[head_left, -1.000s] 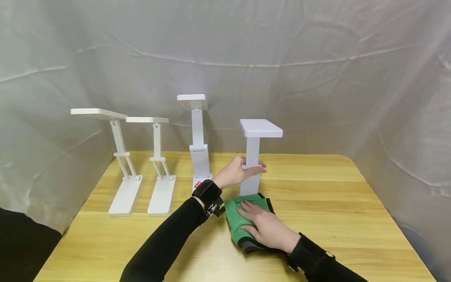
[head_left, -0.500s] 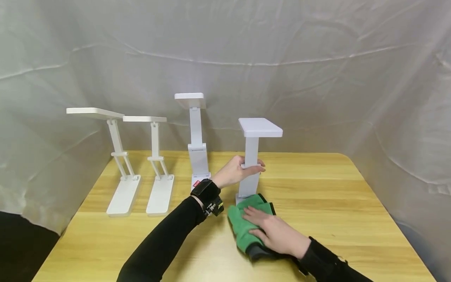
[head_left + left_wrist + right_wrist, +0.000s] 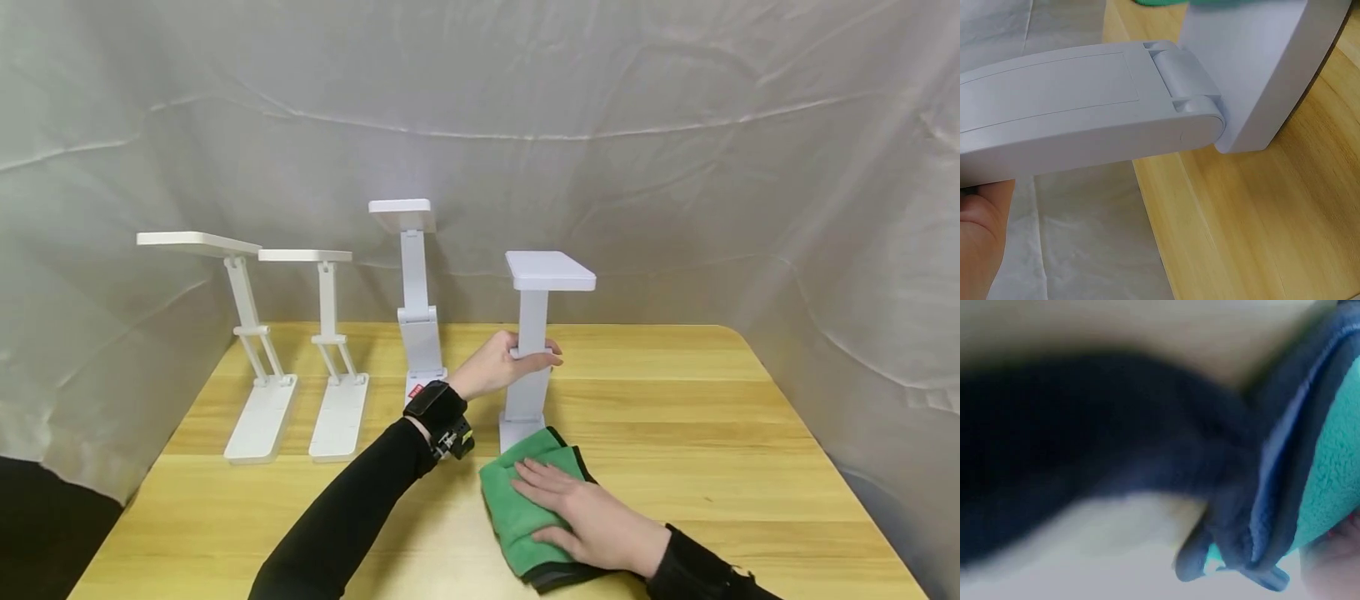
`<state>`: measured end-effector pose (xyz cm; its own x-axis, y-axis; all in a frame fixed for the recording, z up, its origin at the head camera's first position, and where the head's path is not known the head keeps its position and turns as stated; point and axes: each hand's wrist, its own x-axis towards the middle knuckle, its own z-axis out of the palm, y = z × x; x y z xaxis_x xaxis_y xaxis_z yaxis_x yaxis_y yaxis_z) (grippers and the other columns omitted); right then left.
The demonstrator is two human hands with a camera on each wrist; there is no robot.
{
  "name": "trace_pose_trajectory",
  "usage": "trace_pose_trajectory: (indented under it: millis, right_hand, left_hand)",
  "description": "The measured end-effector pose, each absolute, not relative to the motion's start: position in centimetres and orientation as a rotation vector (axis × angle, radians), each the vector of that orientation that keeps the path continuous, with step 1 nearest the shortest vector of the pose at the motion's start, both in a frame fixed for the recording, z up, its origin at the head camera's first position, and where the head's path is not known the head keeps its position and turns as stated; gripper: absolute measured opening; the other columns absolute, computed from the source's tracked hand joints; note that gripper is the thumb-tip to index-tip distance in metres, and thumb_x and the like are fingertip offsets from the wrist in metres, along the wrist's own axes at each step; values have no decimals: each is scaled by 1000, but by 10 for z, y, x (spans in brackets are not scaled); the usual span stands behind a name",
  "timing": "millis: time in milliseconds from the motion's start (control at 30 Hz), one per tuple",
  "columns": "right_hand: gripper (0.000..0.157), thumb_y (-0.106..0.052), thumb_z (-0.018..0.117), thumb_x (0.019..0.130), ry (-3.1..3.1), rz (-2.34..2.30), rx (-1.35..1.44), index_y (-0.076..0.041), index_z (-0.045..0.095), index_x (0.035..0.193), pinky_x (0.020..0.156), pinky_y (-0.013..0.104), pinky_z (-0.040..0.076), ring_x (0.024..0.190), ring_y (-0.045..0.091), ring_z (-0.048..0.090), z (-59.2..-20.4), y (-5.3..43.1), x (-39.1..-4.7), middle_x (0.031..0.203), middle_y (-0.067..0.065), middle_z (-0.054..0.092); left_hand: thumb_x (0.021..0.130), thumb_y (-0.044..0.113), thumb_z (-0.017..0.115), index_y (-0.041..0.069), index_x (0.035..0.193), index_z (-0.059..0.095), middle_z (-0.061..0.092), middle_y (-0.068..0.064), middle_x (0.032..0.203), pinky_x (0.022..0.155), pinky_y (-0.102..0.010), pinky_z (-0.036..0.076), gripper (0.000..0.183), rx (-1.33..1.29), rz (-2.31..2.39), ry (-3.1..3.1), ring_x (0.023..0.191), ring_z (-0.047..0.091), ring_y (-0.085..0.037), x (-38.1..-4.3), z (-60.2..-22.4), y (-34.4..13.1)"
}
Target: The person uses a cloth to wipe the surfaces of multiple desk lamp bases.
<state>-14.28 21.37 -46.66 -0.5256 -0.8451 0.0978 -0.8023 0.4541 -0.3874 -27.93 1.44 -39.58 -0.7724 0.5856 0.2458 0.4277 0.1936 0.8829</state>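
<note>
A white folding desk lamp (image 3: 534, 367) stands upright on the table, its flat head tilted level at the top. My left hand (image 3: 495, 364) grips its stem near the middle hinge, thumb in front and fingertips showing past the far side. In the left wrist view the stem's lower hinge and the base (image 3: 1241, 56) fill much of the picture. A folded green cloth (image 3: 517, 500) with a dark border covers the front of the base. My right hand (image 3: 588, 512) lies flat on this cloth with fingers extended. Close up, the right wrist view shows the cloth's dark edge (image 3: 1285, 450).
To the left stand more white desk lamps: one with a red label (image 3: 416, 333) just beside my left wrist, then two others (image 3: 339, 417) (image 3: 262, 417) further over. The wooden table (image 3: 712, 467) has a grey curtain (image 3: 637, 167) behind and at both sides.
My right hand has slid the cloth toward the front of the table, along the lamp base, so more of the base near the hinge shows. My left hand keeps its hold on the stem.
</note>
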Motion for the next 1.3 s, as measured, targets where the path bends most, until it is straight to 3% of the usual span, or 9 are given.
trace_pose_trajectory:
  millis: [133,300,433,667,933,1100,1300]
  right_hand:
    - [48,-32,49,99,2619,-647,-1379,-9,44,141,103,46,38,135,26,34,-464,217,-151,147,10,39]
    - [46,-27,50,99,2706,-582,-1350,-3,45,139,104,45,37,134,29,36,-460,202,-170,144,16,42]
    - [49,-30,51,98,2741,-520,-1367,-3,45,139,105,45,37,134,30,35,-461,192,-174,144,17,41]
    - [54,-40,54,95,2625,-631,-1490,-8,48,137,101,48,40,133,29,38,-466,208,-151,146,12,40]
    - [43,-29,58,94,2739,-695,-1397,-9,55,132,93,44,48,125,26,48,-465,218,-166,135,12,53]
    - [47,-30,55,96,2806,-529,-1357,-4,51,135,99,45,44,129,29,43,-464,199,-178,138,16,49]
    - [56,-43,53,95,2725,-555,-1469,-5,50,136,100,47,42,131,32,39,-466,202,-160,144,16,42]
  left_hand:
    - [93,35,59,19,105,70,69,7,106,91,-34,48,23,980,1623,2317,103,60,-8,-279,-395,13]
    - [94,33,58,16,105,71,69,5,107,92,-32,47,25,1000,1628,2298,105,60,-8,-278,-396,14]
    - [94,31,58,13,104,71,69,4,106,92,-32,48,24,1024,1649,2285,105,60,-9,-279,-398,16]
    - [94,32,57,15,105,71,69,7,107,92,-32,48,24,1017,1629,2294,105,60,-8,-279,-398,14]
    - [93,34,59,17,105,70,69,8,105,90,-32,48,24,996,1636,2328,102,60,-8,-278,-396,14]
    - [93,33,59,14,104,71,69,7,104,89,-32,48,25,965,1650,2326,102,60,-7,-276,-397,14]
    - [95,21,58,6,105,70,69,-1,106,91,-34,47,22,965,1659,2316,103,60,-10,-265,-384,15]
